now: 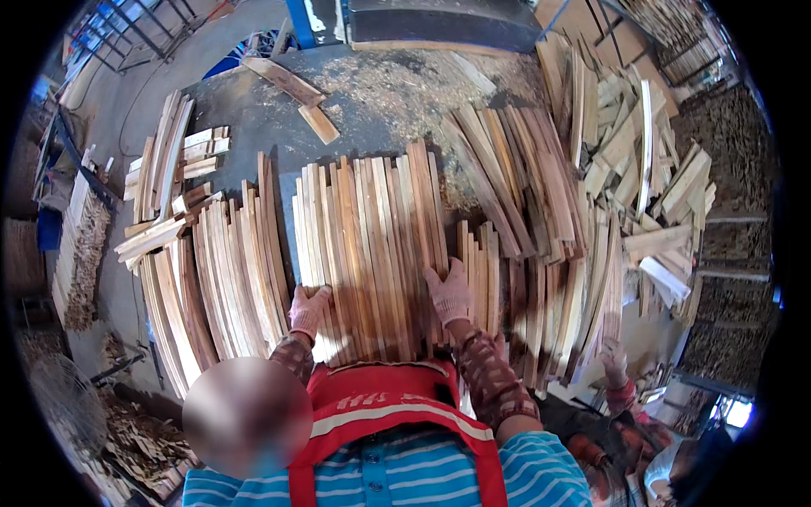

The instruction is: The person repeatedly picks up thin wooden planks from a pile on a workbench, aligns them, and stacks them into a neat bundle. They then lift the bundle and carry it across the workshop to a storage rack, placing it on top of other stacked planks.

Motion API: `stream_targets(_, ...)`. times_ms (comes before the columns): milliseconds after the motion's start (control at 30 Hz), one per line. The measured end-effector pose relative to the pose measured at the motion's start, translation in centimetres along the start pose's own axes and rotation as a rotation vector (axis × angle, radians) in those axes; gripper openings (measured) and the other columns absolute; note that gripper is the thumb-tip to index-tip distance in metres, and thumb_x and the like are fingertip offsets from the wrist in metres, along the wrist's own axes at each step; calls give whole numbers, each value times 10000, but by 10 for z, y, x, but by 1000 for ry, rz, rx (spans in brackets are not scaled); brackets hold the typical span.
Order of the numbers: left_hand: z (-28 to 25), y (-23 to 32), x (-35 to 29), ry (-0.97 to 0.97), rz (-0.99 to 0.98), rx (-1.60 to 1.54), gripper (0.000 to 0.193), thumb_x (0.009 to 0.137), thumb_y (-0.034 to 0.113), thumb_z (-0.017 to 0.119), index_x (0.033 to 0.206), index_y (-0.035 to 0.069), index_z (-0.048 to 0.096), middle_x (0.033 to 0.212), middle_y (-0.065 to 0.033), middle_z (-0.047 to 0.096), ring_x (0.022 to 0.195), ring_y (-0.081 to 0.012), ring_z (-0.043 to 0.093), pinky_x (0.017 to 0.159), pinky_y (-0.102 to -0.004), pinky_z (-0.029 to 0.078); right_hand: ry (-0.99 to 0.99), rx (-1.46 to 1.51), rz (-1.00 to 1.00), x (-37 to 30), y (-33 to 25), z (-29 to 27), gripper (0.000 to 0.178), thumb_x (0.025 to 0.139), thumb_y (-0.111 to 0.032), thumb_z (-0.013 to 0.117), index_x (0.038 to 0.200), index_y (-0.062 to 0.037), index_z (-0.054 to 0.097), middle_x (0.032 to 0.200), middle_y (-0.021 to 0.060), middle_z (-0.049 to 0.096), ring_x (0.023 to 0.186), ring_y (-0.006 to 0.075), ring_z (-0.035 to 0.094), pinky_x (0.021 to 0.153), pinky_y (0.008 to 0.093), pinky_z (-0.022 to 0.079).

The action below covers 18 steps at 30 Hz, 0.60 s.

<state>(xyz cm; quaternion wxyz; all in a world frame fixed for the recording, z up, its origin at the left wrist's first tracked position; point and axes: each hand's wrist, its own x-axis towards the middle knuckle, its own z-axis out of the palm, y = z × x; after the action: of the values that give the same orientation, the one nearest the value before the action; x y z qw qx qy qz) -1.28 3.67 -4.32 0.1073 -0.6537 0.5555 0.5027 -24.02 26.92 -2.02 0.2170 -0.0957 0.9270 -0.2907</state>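
Observation:
In front of me lies a row of long, narrow wooden strips (pixel 367 228), side by side with their far ends uneven. My left hand (pixel 310 311), in a pale knitted glove, presses against the row's left edge near its close end, thumb over the strips. At the right edge, my right hand (pixel 448 291), gloved too, grips the outer strips, its thumb on the row's side. Between them the two hands clasp the row. The undersides of the fingers are partly hidden.
More strips (pixel 241 262) lie left, with short pieces (pixel 198 152) beyond. Right are darker strips (pixel 515 177) and a jumbled offcut heap (pixel 625 144). Sawdust and loose boards (pixel 287 80) cover the dark table (pixel 253 118). A co-worker's gloved hand (pixel 614 359) shows at lower right.

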Motion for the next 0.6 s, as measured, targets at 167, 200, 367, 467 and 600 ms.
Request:
stream_targets(167, -5, 30, -33, 36, -50, 24, 931, 822, 420, 797, 1544, 59, 333, 1469, -207, 498, 1353, -335, 489, 1102, -437, 427, 95, -140, -148, 0, 21, 17, 863, 883, -537, 673, 1486, -17, 340, 1318, 252, 563, 1185, 437, 570, 975, 489, 484)
stream_targets(200, -8, 27, -32, 10, -30, 1, 922, 820, 414, 797, 1540, 60, 342, 1465, -206, 503, 1353, -333, 489, 1099, -438, 430, 82, -154, -130, 0, 20, 17, 882, 882, -543, 671, 1499, -20, 318, 1326, 253, 558, 1186, 438, 569, 976, 492, 485)
stream_targets(367, -6, 19, -24, 70, 27, 32, 857, 812, 401, 796, 1489, 42, 414, 1348, -185, 598, 1265, -320, 561, 1057, -438, 460, 60, -190, -143, -4, 10, 13, 972, 863, -578, 675, 1544, -30, 248, 1375, 264, 533, 1215, 442, 556, 981, 500, 481)
stream_targets(467, -5, 28, -37, 128, 28, 77, 866, 812, 426, 789, 1486, 32, 416, 1309, -178, 629, 1228, -327, 591, 1042, -442, 473, -2, -154, -46, -2, 6, 9, 961, 869, -584, 669, 1536, -19, 271, 1374, 270, 539, 1233, 439, 548, 1004, 483, 467)
stream_targets(600, -5, 6, -14, 59, 31, 37, 883, 811, 442, 790, 1493, 33, 406, 1337, -182, 613, 1250, -331, 579, 1048, -446, 469, -5, -30, -81, 5, 15, -3, 871, 899, -570, 648, 1494, -3, 361, 1357, 279, 560, 1231, 436, 559, 1011, 456, 466)
